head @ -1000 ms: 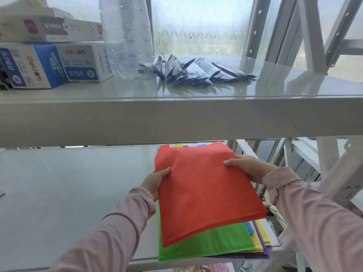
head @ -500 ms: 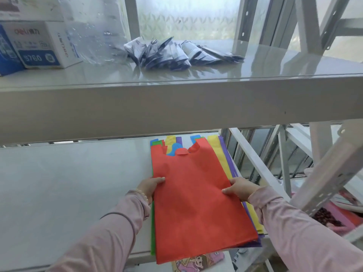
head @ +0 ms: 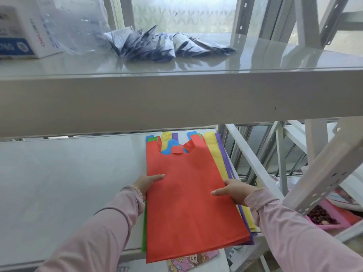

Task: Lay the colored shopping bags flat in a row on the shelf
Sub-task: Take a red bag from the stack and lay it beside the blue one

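Evidently both hands, left [head: 146,183] and right [head: 234,191], are pinching the bags [head: 188,203] by their side edges; they are looking light, limp, slippery.

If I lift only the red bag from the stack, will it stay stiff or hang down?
Probably it hangs down: the red bag looks thin, its cut flap curled over. Likely very light. It may drag the yellow bag beneath, since both hands, left hand and right hand, grip the edges.

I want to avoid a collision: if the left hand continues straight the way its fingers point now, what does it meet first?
The left hand points right, its thumb lying on the red bag. Going straight on, it would slide across that bag and first meet the right hand at the opposite edge, probably, though depth is unclear.
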